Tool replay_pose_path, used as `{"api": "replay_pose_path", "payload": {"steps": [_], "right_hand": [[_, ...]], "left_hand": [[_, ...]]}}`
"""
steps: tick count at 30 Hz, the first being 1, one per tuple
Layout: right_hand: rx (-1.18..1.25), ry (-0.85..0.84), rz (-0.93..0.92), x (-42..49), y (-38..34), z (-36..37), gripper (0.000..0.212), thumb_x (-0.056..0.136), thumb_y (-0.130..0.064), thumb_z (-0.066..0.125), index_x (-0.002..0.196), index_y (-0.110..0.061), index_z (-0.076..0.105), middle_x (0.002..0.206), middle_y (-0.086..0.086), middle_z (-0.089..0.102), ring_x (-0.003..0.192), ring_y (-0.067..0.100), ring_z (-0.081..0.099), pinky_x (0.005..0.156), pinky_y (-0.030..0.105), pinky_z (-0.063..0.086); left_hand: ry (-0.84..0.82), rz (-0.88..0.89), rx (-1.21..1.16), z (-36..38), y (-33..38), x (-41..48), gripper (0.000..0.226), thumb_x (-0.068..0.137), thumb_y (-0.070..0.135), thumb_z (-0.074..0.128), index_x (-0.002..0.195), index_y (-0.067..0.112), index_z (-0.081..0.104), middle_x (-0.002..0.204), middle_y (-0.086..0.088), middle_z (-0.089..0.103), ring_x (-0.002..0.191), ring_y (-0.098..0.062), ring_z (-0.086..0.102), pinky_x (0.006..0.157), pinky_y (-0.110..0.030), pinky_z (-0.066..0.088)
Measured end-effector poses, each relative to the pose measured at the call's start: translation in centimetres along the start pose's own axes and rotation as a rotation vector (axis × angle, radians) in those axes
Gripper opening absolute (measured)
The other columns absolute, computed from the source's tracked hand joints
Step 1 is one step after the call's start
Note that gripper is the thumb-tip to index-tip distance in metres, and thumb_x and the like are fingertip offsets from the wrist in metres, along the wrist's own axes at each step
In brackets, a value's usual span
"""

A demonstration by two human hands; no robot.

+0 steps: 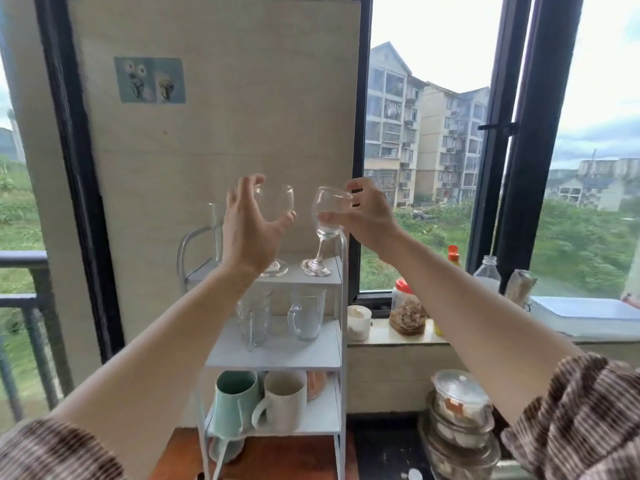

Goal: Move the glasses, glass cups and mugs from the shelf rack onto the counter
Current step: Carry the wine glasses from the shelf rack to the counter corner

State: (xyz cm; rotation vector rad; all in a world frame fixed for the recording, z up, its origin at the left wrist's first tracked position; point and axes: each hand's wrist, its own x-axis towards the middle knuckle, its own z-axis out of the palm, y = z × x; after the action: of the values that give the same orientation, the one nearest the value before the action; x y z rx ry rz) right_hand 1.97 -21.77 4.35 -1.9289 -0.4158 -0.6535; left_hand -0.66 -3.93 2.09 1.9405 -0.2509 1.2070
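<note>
A white three-tier shelf rack (277, 355) stands in front of me. Two clear wine glasses are on its top tier. My left hand (244, 230) curls around the bowl of the left wine glass (278, 200), whose foot rests on the shelf. My right hand (370, 216) grips the bowl of the right wine glass (325, 226), which tilts left with its foot at the shelf. A tall glass (216, 230) stands behind my left hand. The middle tier holds two glass mugs (254, 320) (308, 317). The bottom tier holds a teal mug (235, 400), a white mug (282, 400) and an orange cup (317, 384) behind them.
The rack stands on a brown wooden surface (277, 459). To the right, a windowsill carries a red-lidded jar (407, 311), a small white cup (359, 322) and a glass bottle (487, 271). Stacked lidded bowls (460, 410) sit on the dark counter (381, 452) at lower right.
</note>
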Motion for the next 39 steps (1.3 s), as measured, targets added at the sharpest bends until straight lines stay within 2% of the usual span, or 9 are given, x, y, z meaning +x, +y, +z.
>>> {"api": "replay_pose_path", "payload": {"steps": [5, 8, 13, 15, 18, 25, 29, 34, 39], "right_hand": [[0.006, 0.017, 0.085, -7.0, -1.2, -4.4, 0.080, 0.062, -0.024, 0.088, 0.128, -0.009, 0.046, 0.101, -0.001, 0.060, 0.091, 0.011, 0.060, 0.066, 0.016, 0.046], [-0.015, 0.037, 0.167, -11.4, -1.2, -8.0, 0.080, 0.061, -0.022, 0.089, 0.128, -0.009, 0.047, 0.111, 0.006, 0.062, 0.099, 0.019, 0.061, 0.072, 0.020, 0.050], [-0.106, 0.110, 0.297, -19.4, -0.1, -16.2, 0.079, 0.057, -0.021, 0.090, 0.125, -0.010, 0.052, 0.107, 0.001, 0.062, 0.099, 0.016, 0.061, 0.079, 0.024, 0.051], [-0.141, 0.147, 0.357, -22.7, 0.5, -20.1, 0.073, 0.058, -0.019, 0.089, 0.121, -0.012, 0.054, 0.100, -0.008, 0.061, 0.091, 0.002, 0.060, 0.072, 0.013, 0.050], [-0.200, 0.198, 0.440, -27.8, 1.4, -26.3, 0.071, 0.056, -0.019, 0.088, 0.118, -0.015, 0.056, 0.098, -0.012, 0.059, 0.085, -0.005, 0.058, 0.056, 0.001, 0.043], [-0.355, 0.385, 0.620, -40.7, 2.5, -43.1, 0.086, 0.053, -0.013, 0.091, 0.130, -0.007, 0.053, 0.116, 0.005, 0.062, 0.105, 0.019, 0.061, 0.085, 0.024, 0.049], [-0.452, 0.453, 0.699, -48.8, 2.7, -53.0, 0.081, 0.053, -0.015, 0.092, 0.126, -0.005, 0.057, 0.109, -0.001, 0.065, 0.099, 0.011, 0.059, 0.073, 0.011, 0.044], [-0.557, 0.511, 0.805, -59.0, 2.2, -64.0, 0.079, 0.055, -0.016, 0.091, 0.126, -0.007, 0.057, 0.120, 0.002, 0.062, 0.106, 0.012, 0.057, 0.083, 0.022, 0.040], [-0.638, 0.618, 0.901, -67.9, 1.7, -73.2, 0.076, 0.054, -0.020, 0.089, 0.123, -0.010, 0.058, 0.116, 0.001, 0.063, 0.101, 0.015, 0.058, 0.076, 0.023, 0.043]], "left_hand": [[-0.157, -0.082, -0.126, -1.3, 3.1, -5.1, 0.073, 0.073, 0.032, 0.077, 0.135, 0.018, 0.040, 0.130, -0.005, 0.052, 0.110, -0.023, 0.057, 0.093, -0.042, 0.049], [-0.288, -0.059, -0.148, -0.3, 5.7, -8.7, 0.080, 0.073, 0.034, 0.078, 0.139, 0.016, 0.038, 0.132, -0.009, 0.051, 0.109, -0.023, 0.057, 0.093, -0.043, 0.050], [-0.518, -0.067, -0.313, 3.3, 11.4, -15.2, 0.088, 0.070, 0.030, 0.081, 0.143, 0.010, 0.037, 0.131, -0.012, 0.054, 0.104, -0.018, 0.059, 0.092, -0.035, 0.052], [-0.599, -0.057, -0.376, 5.3, 14.2, -18.1, 0.088, 0.068, 0.027, 0.082, 0.142, 0.008, 0.037, 0.128, -0.013, 0.056, 0.105, -0.016, 0.058, 0.090, -0.025, 0.050], [-0.757, -0.069, -0.479, 8.5, 19.3, -23.0, 0.086, 0.067, 0.025, 0.083, 0.140, 0.008, 0.040, 0.126, -0.014, 0.059, 0.111, -0.024, 0.060, 0.096, -0.039, 0.050], [-0.971, -0.102, -0.681, 16.1, 35.2, -35.3, 0.073, 0.064, 0.022, 0.085, 0.130, 0.014, 0.052, 0.104, 0.002, 0.061, 0.087, -0.013, 0.064, 0.086, -0.035, 0.054], [-1.080, -0.127, -0.803, 20.0, 45.3, -43.1, 0.070, 0.062, 0.019, 0.084, 0.125, 0.020, 0.053, 0.108, -0.001, 0.061, 0.089, -0.013, 0.065, 0.080, -0.031, 0.056], [-1.251, -0.161, -0.911, 23.6, 57.2, -52.9, 0.071, 0.061, 0.019, 0.084, 0.124, 0.020, 0.052, 0.107, 0.001, 0.062, 0.092, -0.012, 0.062, 0.080, -0.032, 0.055], [-1.367, -0.085, -0.931, 26.1, 67.4, -61.1, 0.076, 0.061, 0.015, 0.082, 0.130, 0.019, 0.050, 0.104, 0.004, 0.062, 0.092, -0.014, 0.065, 0.085, -0.039, 0.056]]}}
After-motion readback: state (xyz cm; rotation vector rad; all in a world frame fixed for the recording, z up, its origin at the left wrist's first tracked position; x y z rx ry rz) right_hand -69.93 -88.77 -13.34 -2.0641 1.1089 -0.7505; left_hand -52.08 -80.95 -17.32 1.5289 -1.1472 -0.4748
